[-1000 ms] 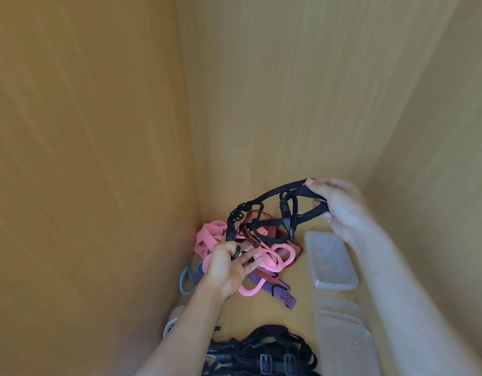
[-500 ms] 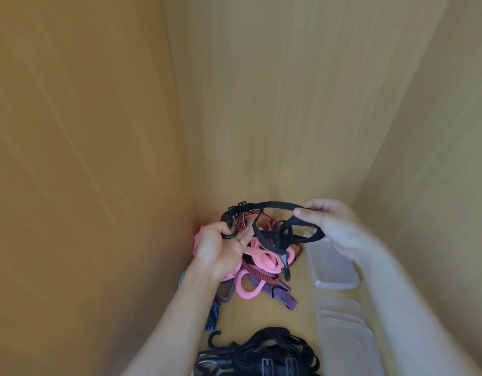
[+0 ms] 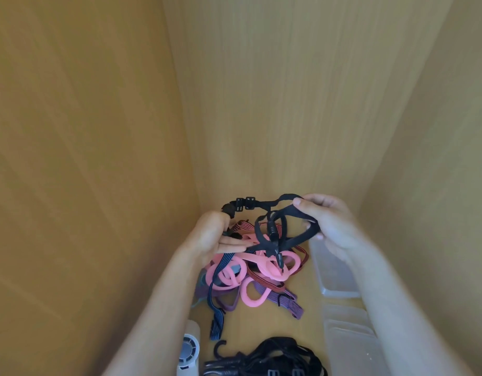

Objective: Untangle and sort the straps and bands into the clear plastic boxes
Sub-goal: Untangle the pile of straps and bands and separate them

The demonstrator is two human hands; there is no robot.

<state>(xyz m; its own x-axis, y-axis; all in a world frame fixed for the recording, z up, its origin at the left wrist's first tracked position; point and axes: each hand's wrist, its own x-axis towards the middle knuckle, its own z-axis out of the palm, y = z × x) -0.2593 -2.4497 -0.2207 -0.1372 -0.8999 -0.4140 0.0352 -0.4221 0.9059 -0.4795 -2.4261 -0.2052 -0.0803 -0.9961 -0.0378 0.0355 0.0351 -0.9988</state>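
Head view, nearest first: a heap of black straps (image 3: 264,358) lies at the bottom edge, with a white round-faced gadget (image 3: 188,348) to its left (what it is, I cannot tell) and clear plastic boxes (image 3: 351,351) along the right. Beyond, pink bands (image 3: 261,264), a purple strap (image 3: 290,303) and a navy strap (image 3: 216,305) lie tangled on the wooden surface (image 3: 310,321). Above the tangle, the left hand (image 3: 210,234) has its grip curled round one end of a black strap (image 3: 264,204), and the right hand (image 3: 329,223) has its grip pinched on the strap's loop. A wooden wall (image 3: 275,104) rises behind.

Wooden shelf (image 3: 309,328): pink-purple band tangle (image 3: 261,267), black strap pile (image 3: 275,358), clear boxes (image 3: 332,276).
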